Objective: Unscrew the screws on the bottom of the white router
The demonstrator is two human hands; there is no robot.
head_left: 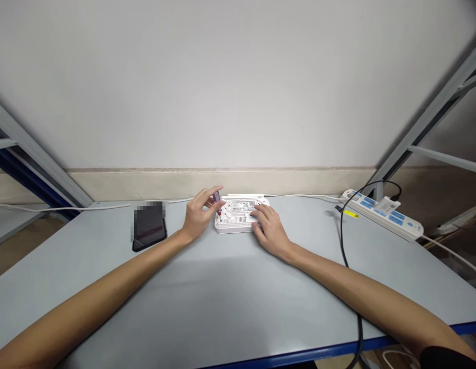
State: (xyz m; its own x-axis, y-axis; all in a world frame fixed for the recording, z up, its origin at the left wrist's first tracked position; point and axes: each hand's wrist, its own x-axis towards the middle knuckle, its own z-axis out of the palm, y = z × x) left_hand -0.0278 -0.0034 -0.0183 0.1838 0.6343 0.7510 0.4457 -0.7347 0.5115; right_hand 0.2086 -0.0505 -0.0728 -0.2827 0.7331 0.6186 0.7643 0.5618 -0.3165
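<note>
A white router [238, 229] lies on the table with its vented, labelled underside up. My left hand [200, 209] grips a small screwdriver [216, 197] with a purplish handle between thumb and fingers. The driver stands nearly upright, its tip at the router's left front corner. My right hand [271, 228] rests over the router's right side, fingers spread on the casing and partly hiding it. A white antenna bar [243, 196] runs along the router's far edge.
A black phone [149, 228] lies to the left, partly pixelated. At the right a white power strip [384, 215] holds a plugged-in adapter [387, 205]. A black cable [342, 241] with a yellow tag crosses the table. Metal shelf posts [426, 113] flank the table against the wall.
</note>
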